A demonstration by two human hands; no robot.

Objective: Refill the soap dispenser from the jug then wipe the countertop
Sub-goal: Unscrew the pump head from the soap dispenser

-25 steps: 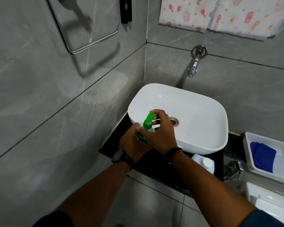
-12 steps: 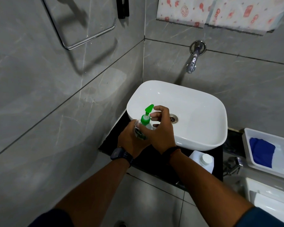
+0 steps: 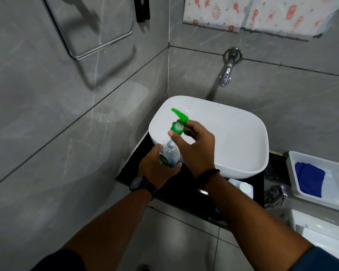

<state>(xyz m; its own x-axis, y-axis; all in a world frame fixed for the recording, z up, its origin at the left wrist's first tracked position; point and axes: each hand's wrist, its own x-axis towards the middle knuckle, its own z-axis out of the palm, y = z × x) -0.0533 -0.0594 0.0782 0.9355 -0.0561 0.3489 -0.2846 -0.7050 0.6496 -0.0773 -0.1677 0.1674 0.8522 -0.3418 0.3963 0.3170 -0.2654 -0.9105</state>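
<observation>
Green pump [image 3: 178,125]: pinched by right hand [image 3: 196,147], held above neck.
Dispenser bottle [image 3: 168,156]: upright, gripped by left hand [image 3: 155,169].
Jug [image 3: 243,187]: upright, near right; right hand closer.

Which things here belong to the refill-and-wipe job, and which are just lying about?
Job: dispenser bottle, green pump, white jug, black countertop, blue cloth (likely for wiping).
Lying about: tap, towel rail, patterned cloth, basin.

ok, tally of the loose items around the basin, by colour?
Green: 1, plastic pump head
Clear: 1, plastic soap dispenser bottle
White: 2, plastic refill jug, rectangular plastic tray
Blue: 1, folded cloth
Total: 5
</observation>
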